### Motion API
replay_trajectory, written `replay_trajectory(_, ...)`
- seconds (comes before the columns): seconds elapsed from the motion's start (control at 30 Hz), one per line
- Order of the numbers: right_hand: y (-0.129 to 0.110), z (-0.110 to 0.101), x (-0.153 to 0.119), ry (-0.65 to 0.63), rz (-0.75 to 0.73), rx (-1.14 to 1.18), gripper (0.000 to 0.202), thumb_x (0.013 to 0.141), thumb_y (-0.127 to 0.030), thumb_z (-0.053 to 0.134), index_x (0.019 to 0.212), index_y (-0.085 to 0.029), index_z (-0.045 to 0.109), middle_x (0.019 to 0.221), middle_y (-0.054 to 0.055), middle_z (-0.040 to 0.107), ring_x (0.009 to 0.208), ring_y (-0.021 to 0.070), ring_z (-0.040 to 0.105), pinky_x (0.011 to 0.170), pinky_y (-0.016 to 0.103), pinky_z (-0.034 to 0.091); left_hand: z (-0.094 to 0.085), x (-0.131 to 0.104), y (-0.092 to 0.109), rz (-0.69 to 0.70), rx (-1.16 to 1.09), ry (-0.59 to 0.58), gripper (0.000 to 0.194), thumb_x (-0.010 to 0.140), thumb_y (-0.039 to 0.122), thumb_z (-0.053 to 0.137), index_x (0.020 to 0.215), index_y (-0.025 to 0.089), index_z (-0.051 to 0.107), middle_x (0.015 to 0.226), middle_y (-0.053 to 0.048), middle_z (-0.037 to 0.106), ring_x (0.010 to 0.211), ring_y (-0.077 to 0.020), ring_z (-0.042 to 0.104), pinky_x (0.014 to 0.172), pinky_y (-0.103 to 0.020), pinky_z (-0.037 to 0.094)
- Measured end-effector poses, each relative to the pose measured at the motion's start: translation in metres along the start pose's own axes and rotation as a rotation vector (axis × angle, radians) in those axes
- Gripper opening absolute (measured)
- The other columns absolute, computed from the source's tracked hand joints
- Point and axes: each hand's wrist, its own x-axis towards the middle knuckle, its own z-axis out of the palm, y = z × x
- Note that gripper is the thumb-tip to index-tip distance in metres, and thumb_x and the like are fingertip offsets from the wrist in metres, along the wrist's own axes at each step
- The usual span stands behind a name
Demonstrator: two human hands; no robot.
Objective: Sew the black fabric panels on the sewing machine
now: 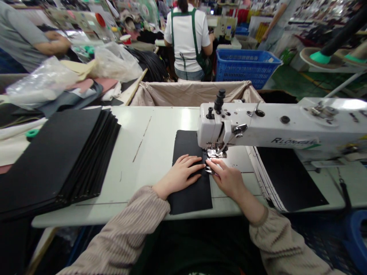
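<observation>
1. Desk (155, 141): sewing machine (266, 124) at two o'clock from the black panel (190, 196) lying on it.
2. Black panel: probably being aligned for stitching; next move calls for steady guiding.
3. Left hand (182, 173): fingers flat, released.
4. Right hand (229, 180): seemingly grasping snips (210, 171).

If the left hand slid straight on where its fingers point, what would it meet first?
Most likely the right hand: its fingertips lie just beyond those of the left hand, beside the presser foot. Exact height and gap are hard to judge.
</observation>
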Motion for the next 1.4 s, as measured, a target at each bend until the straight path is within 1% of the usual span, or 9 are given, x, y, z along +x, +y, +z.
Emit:
replay_trajectory(0.17, 0.0002, 0.0008, 0.0001, 0.005, 0.002, 0.001, 0.049, 0.098, -0.031, 0.043, 0.147, -0.035, 0.043, 0.146, 0.001, 0.05, 0.103, 0.0194, 0.065, 0.078, 0.03, 0.053, -0.0003, 0.0, 0.0002, 0.0, 0.007, 0.003, 0.038, 0.097, 0.034, 0.052, 0.134, 0.031, 0.057, 0.142, -0.006, 0.052, 0.132, -0.0236, 0.045, 0.117, -0.047, 0.029)
replay_trajectory(0.43, 0.0011, 0.0007, 0.0003, -0.001, 0.001, 0.004, 0.051, 0.096, -0.029, 0.045, 0.147, -0.035, 0.042, 0.146, 0.002, 0.05, 0.104, 0.0191, 0.065, 0.081, 0.03, 0.053, 0.0004, 0.0004, 0.0006, -0.002, 0.0, 0.005, 0.037, 0.097, 0.033, 0.052, 0.133, 0.029, 0.057, 0.141, -0.007, 0.052, 0.132, -0.023, 0.045, 0.117, -0.047, 0.028)
replay_trajectory(0.77, 0.0015, 0.0028, 0.0, 0.026, -0.009, -0.002, 0.05, 0.096, -0.029, 0.046, 0.146, -0.035, 0.044, 0.145, 0.0, 0.052, 0.099, 0.0189, 0.066, 0.075, 0.03, 0.053, 0.0038, 0.0, -0.0006, -0.007, -0.001, 0.035, 0.035, 0.098, 0.031, 0.049, 0.132, 0.029, 0.058, 0.14, -0.006, 0.053, 0.13, -0.0231, 0.047, 0.116, -0.048, 0.03)
replay_trajectory(1.03, 0.0015, 0.0016, -0.0006, 0.023, -0.008, 0.002, 0.051, 0.096, -0.03, 0.046, 0.147, -0.035, 0.042, 0.145, 0.001, 0.052, 0.101, 0.019, 0.065, 0.076, 0.03, 0.053, 0.0064, 0.0006, -0.0028, -0.011, -0.006, 0.049, 0.037, 0.099, 0.029, 0.049, 0.135, 0.03, 0.055, 0.14, -0.006, 0.054, 0.13, -0.0231, 0.048, 0.115, -0.049, 0.032)
replay_trajectory(1.2, 0.0016, 0.0022, -0.0004, 0.02, -0.006, -0.011, 0.051, 0.096, -0.029, 0.046, 0.147, -0.034, 0.043, 0.145, 0.001, 0.051, 0.099, 0.0191, 0.066, 0.075, 0.03, 0.053, 0.0049, 0.0017, -0.002, -0.017, -0.003, 0.038, 0.037, 0.099, 0.029, 0.049, 0.136, 0.028, 0.053, 0.141, -0.006, 0.053, 0.132, -0.0223, 0.047, 0.116, -0.047, 0.032)
replay_trajectory(1.4, 0.0021, 0.0025, -0.0008, 0.023, -0.007, -0.008, 0.052, 0.095, -0.027, 0.045, 0.147, -0.034, 0.043, 0.146, 0.001, 0.051, 0.099, 0.0189, 0.066, 0.075, 0.03, 0.053, 0.0055, 0.0031, -0.0019, -0.068, -0.018, 0.04, 0.041, 0.1, 0.03, 0.046, 0.14, 0.023, 0.047, 0.145, -0.005, 0.051, 0.135, -0.0204, 0.045, 0.119, -0.044, 0.029)
